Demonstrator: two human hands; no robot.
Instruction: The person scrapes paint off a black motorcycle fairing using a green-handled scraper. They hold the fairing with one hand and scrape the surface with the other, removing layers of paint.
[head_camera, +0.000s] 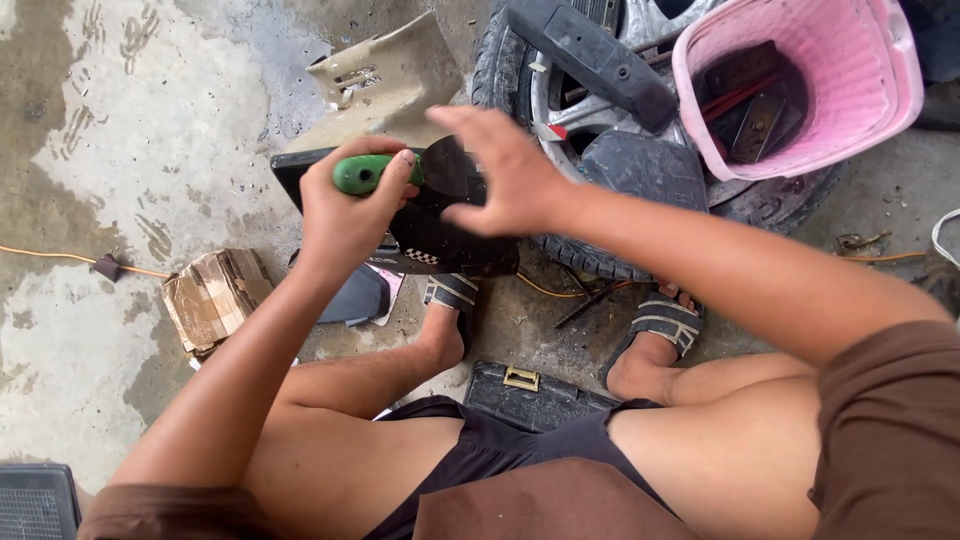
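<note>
Left hand: the left hand (345, 215) was wrapped around the green handle (365, 173) of a tool, fingers (375, 150) pressed together in a closed fist around it; the working end was hidden behind the dark piece.
Right hand: the right hand (500, 170) hovered over the same piece, fingers (460, 118) spread and loosely curved, holding nothing; whether the palm touched the piece could not be told.
Work piece: the black panel (445, 235), with a small checkered strip on its near edge, sat above the concrete floor (130, 130), just beside the tyre (590, 255) and ahead of the person's sandalled feet.
Around it: a pink basket (860, 110) of dark parts rested on the wheel; a cardboard block (215, 295) lay on the floor to the left; a black case (525, 395) sat between the legs.
Doing it well: the free hand would probably serve best pressed flat on the panel to steady it; the tool seemed safest worked away from those spread fingers; a firm fist looked right for control.
</note>
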